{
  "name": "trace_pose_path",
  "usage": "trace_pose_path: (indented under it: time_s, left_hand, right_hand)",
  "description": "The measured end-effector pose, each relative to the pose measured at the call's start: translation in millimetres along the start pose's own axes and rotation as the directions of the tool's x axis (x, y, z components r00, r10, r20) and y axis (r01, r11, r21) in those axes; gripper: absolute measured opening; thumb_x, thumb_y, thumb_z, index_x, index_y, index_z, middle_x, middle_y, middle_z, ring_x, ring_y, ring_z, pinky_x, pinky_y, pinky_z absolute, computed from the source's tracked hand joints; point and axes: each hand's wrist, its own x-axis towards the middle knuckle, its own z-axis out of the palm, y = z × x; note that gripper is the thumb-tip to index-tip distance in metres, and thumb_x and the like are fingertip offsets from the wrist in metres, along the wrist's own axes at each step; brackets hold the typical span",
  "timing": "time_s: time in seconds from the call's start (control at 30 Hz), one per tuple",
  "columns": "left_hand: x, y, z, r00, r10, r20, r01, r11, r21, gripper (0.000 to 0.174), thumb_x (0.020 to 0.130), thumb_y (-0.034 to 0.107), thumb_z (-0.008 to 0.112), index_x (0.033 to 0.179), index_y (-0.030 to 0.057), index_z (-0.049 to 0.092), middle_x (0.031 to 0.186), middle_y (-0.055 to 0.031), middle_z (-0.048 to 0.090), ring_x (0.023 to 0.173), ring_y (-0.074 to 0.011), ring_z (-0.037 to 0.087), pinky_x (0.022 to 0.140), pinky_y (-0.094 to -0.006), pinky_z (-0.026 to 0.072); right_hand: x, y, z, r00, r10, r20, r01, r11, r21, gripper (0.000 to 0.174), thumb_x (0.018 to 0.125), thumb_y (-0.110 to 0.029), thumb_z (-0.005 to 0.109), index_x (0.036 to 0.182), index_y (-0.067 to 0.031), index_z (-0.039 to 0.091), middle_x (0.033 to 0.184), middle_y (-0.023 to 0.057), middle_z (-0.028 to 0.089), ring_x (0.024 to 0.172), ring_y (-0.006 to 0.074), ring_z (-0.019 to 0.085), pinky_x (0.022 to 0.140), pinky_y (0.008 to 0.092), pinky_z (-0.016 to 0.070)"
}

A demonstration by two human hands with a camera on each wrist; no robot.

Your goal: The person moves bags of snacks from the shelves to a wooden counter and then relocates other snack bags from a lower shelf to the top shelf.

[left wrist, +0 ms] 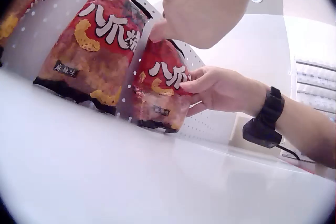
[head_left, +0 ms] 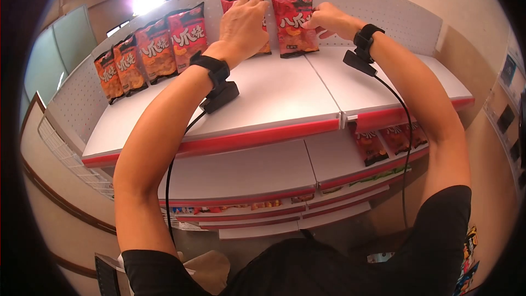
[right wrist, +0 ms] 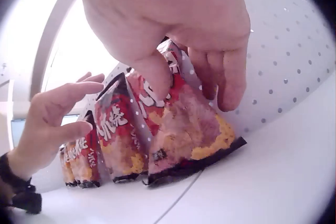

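My right hand [head_left: 329,21] holds the right side of a red snack bag [head_left: 295,27] that stands upright on the top shelf. In the right wrist view its thumb [right wrist: 157,79] lies on the bag's front, with the other fingers reaching behind the edge. My left hand [head_left: 244,27] is raised with fingers extended, overlapping a second snack bag [head_left: 229,4] just to the left. The right wrist view shows that left hand [right wrist: 55,116] with thumb and fingers spread and nothing between them. Both bags lean near the perforated back panel [left wrist: 118,113].
Several more red snack bags [head_left: 188,37] stand in a row at the left of the white top shelf [head_left: 268,98]. A red strip [head_left: 263,138] runs along its front edge. Lower down, another shelf [head_left: 246,172] carries similar bags [head_left: 370,148] at its right.
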Motion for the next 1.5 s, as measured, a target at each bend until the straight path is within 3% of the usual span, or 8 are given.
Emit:
trace_pose_path:
  time_s: [0.33,0.47,0.67,0.73,0.83,1.03,1.47,1.5]
  left_hand:
    - [3.8,23.0,-8.2,0.920,0.243,0.306,-0.264,0.964,0.026,0.068,0.072,-0.003,0.063,0.139,0.0084,0.057,0.151,-0.0122,0.051,0.149,-0.0317,0.032,0.115,-0.0458,0.0401]
    - [9.3,16.7,1.9,0.949,0.259,0.179,-0.258,0.966,-0.027,0.067,0.075,0.001,0.069,0.140,0.0083,0.056,0.148,-0.0146,0.053,0.143,-0.0355,0.041,0.112,-0.0460,0.0424]
    - [28.5,29.7,-17.8,0.958,-0.284,0.039,0.277,0.884,-0.377,0.073,0.079,0.024,0.083,0.140,-0.0024,0.053,0.135,-0.0252,0.060,0.121,-0.0405,0.062,0.104,-0.0431,0.0473]
    - [36.8,35.2,-26.7,0.857,-0.468,0.217,0.512,0.717,-0.473,0.075,0.081,0.026,0.084,0.137,-0.0108,0.051,0.126,-0.0282,0.064,0.113,-0.0352,0.066,0.098,-0.0407,0.0513]
    - [38.4,31.8,-25.5,0.840,-0.306,0.447,0.541,0.419,-0.729,0.064,0.083,0.021,0.083,0.131,-0.0125,0.055,0.118,-0.0236,0.067,0.105,-0.0285,0.069,0.093,-0.0378,0.0551]
    - [36.7,34.1,-4.9,0.860,-0.200,0.470,0.500,0.135,-0.856,0.038,0.086,0.004,0.077,0.119,-0.0059,0.063,0.113,-0.0152,0.070,0.101,-0.0227,0.070,0.092,-0.0353,0.0575]
    - [27.7,34.4,-9.0,0.851,-0.155,0.501,0.519,0.105,-0.848,0.038,0.089,0.004,0.073,0.125,-0.0046,0.064,0.114,-0.0138,0.070,0.102,-0.0205,0.069,0.092,-0.0357,0.0570]
    - [26.1,33.3,-10.9,0.843,-0.279,0.460,0.531,0.296,-0.794,0.042,0.085,0.009,0.076,0.123,-0.0045,0.066,0.109,-0.0155,0.071,0.100,-0.0228,0.069,0.088,-0.0377,0.0550]
  right_hand:
    - [-2.3,11.0,5.2,0.985,-0.021,0.172,-0.001,0.992,0.124,0.027,0.083,-0.015,0.078,0.101,0.0033,0.069,0.088,0.0120,0.072,0.079,0.0229,0.071,0.077,0.0380,0.0578]
    - [4.2,20.4,3.2,0.996,-0.058,0.066,0.050,0.991,0.121,0.023,0.085,-0.016,0.078,0.099,-0.0003,0.070,0.088,0.0097,0.072,0.077,0.0187,0.071,0.078,0.0358,0.0573]
    - [-21.6,2.4,-22.3,0.984,-0.178,-0.019,0.177,0.951,0.255,0.036,0.083,-0.024,0.083,0.106,0.0004,0.071,0.095,0.0114,0.074,0.082,0.0187,0.072,0.081,0.0353,0.0576]
    - [-29.3,-4.0,-28.4,0.976,-0.216,-0.002,0.209,0.944,0.256,0.040,0.084,-0.030,0.082,0.108,-0.0008,0.071,0.097,0.0118,0.074,0.085,0.0183,0.072,0.085,0.0359,0.0575]
    - [-45.9,-16.5,-26.5,0.952,-0.295,-0.077,0.303,0.891,0.337,0.042,0.085,-0.032,0.082,0.112,-0.0013,0.070,0.101,0.0114,0.074,0.088,0.0189,0.072,0.086,0.0357,0.0575]
    - [-50.8,-13.2,-35.8,0.940,-0.340,0.028,0.313,0.894,0.322,0.041,0.090,-0.030,0.077,0.118,-0.0015,0.068,0.109,0.0122,0.073,0.097,0.0209,0.072,0.092,0.0367,0.0559]
    - [-37.6,-10.4,-42.8,0.956,-0.280,0.083,0.236,0.907,0.350,0.042,0.091,-0.032,0.075,0.120,-0.0027,0.068,0.113,0.0113,0.072,0.100,0.0202,0.071,0.093,0.0373,0.0552]
    - [-34.4,-7.9,-42.6,0.950,-0.302,0.079,0.256,0.899,0.355,0.042,0.091,-0.032,0.077,0.120,-0.0031,0.068,0.112,0.0108,0.072,0.098,0.0190,0.071,0.091,0.0360,0.0559]
